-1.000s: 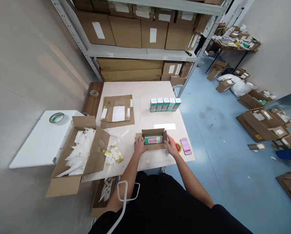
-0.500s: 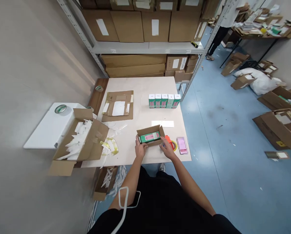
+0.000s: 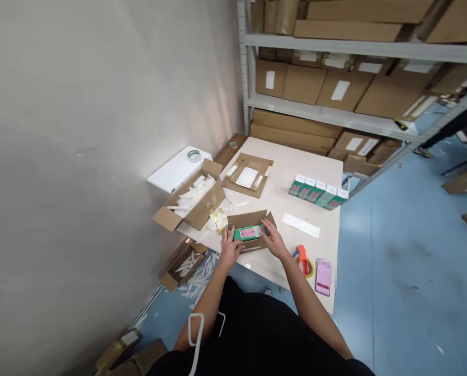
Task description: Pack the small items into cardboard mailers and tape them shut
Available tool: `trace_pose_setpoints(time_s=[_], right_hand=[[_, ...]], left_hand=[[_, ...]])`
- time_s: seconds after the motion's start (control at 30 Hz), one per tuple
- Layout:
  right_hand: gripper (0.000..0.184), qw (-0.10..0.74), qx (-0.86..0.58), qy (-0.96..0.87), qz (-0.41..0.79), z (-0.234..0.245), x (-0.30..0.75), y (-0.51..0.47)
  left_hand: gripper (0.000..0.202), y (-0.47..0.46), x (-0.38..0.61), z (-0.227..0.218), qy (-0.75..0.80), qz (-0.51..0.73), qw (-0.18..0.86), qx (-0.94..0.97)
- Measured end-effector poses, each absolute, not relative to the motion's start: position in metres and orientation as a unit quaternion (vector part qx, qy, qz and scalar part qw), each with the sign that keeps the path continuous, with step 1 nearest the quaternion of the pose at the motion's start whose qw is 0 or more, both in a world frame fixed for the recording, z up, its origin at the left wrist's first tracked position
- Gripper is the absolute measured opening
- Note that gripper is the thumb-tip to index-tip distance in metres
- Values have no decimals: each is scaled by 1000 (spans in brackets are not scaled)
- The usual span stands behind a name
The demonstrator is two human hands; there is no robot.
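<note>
A small open cardboard box [image 3: 253, 218] lies near the table's front edge with a green and pink product carton [image 3: 249, 232] inside it. My left hand [image 3: 230, 247] grips the box's left end, fingers curled round its side. My right hand [image 3: 273, 239] rests on the box's right end, fingers bent over the carton's edge. A row of several matching green cartons [image 3: 318, 192] stands further back on the table. A white paper strip [image 3: 300, 225] lies just right of the box.
An orange tape dispenser [image 3: 304, 259] and a pink phone [image 3: 323, 277] lie at the table's near right. A large open box of white packets [image 3: 193, 199], flattened cardboard [image 3: 248, 174], tape rolls [image 3: 194, 154] and shelving [image 3: 347, 120] with boxes surround the table [image 3: 288, 172].
The camera swung left, so the wall fills more of the view. My right hand shifted from beside the tape dispenser onto the box's right end. The left hand kept its hold.
</note>
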State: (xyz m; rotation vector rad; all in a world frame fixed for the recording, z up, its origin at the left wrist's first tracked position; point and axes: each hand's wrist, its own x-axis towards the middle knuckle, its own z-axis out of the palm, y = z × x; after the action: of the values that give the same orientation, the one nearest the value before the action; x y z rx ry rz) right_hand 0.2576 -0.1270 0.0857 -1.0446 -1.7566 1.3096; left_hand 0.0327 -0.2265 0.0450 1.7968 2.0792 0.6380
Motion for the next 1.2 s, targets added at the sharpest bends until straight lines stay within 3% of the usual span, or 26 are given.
trace_pose_setpoints(time_s=[0.4, 0.83, 1.1, 1.2], right_hand=[[56, 252, -288, -780, 495, 103, 45, -83], [33, -40, -152, -909, 387, 46, -205, -47], [42, -46, -178, -888, 421, 36, -231, -41], [48, -8, -187, -889, 417, 45, -220, -37]], left_hand=[[18, -277, -92, 56, 807, 248, 123, 522], [12, -300, -164, 46, 799, 254, 157, 522], [12, -307, -169, 45, 786, 270, 166, 530], [11, -305, -170, 42, 783, 270, 168, 535]])
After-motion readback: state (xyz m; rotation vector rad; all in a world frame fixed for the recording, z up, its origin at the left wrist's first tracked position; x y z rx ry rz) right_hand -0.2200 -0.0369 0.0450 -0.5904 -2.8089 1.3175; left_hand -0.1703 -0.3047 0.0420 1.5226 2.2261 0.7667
